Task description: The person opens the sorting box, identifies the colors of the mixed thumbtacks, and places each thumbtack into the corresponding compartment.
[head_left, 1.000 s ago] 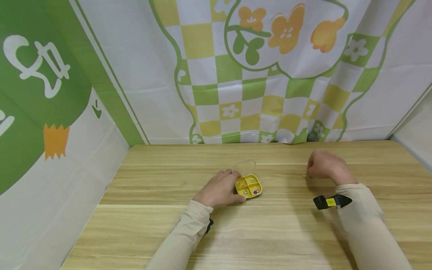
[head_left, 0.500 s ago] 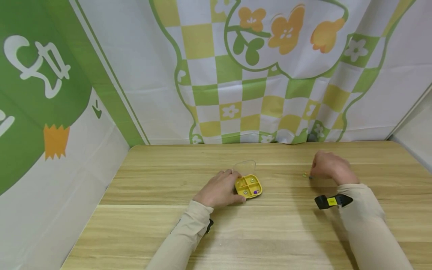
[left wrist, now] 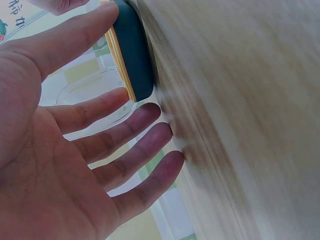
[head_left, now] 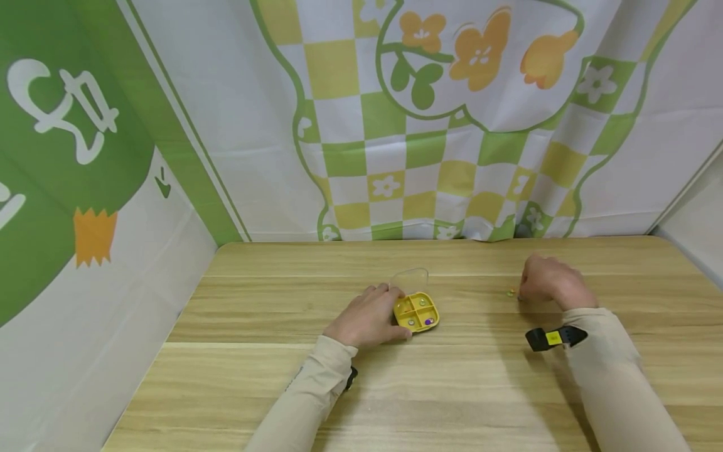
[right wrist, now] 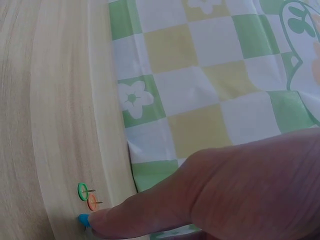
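In the head view a small yellow box, split into compartments, stands mid-table with its clear lid raised. Tiny pieces lie in it, one of them purple. My left hand holds the box at its left side, thumb and index finger on opposite edges; the left wrist view shows its dark teal underside. Farther right, my right hand is down at the tabletop. Its fingertips pinch a blue thumbtack, partly hidden. Beside it lie a green thumbtack and an orange thumbtack.
The wooden table ends at a printed cloth hanging behind it. Another cloth panel borders the left side. Each wrist wears a black strap; the right one has a yellow label.
The right hand shifted slightly right, uncovering the small tacks, then settled at the blue one. The left hand and the box have stayed in place.
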{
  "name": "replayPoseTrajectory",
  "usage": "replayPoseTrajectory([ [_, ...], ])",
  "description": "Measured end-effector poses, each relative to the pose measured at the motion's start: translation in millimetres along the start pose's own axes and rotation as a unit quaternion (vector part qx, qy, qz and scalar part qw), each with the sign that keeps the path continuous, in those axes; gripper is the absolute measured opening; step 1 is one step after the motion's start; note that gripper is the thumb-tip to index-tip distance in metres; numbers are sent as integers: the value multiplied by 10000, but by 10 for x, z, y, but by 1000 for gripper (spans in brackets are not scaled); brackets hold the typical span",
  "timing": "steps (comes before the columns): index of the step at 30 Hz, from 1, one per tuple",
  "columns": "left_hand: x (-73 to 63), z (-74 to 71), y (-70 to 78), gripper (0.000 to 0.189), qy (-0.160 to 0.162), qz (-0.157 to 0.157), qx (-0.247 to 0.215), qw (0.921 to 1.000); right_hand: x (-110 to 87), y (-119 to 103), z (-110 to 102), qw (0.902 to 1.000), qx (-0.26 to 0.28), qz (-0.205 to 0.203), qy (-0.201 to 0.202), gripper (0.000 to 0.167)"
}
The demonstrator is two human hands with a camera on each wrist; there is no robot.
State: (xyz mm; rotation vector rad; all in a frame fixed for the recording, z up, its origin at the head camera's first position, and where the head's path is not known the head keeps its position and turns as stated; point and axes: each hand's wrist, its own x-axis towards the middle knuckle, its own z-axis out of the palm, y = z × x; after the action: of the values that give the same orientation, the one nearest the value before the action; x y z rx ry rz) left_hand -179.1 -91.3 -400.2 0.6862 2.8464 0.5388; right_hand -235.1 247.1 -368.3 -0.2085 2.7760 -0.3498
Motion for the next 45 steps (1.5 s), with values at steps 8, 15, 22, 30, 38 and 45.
replayPoseTrajectory([
  [8,-5,-1,9,68,-7,-47,-8,10000,0,8,2,10000,-49,-4,-75,17],
  [15,-5,-2,5,68,-4,-19,6,10000,-4,10,0,9998,55,-184,40,17],
  [22,2,5,-5,69,-6,-22,22,10000,-9,-8,-3,9975,298,-573,295,28],
  [30,17,7,-13,69,0,37,41,10000,8,-50,2,9939,395,-920,472,30],
  [38,20,2,-11,69,-13,27,66,10000,12,-133,-27,9902,448,-1182,587,14],
  [45,15,1,-5,69,-40,8,48,10000,11,-211,-30,9871,371,-1399,680,10],
])
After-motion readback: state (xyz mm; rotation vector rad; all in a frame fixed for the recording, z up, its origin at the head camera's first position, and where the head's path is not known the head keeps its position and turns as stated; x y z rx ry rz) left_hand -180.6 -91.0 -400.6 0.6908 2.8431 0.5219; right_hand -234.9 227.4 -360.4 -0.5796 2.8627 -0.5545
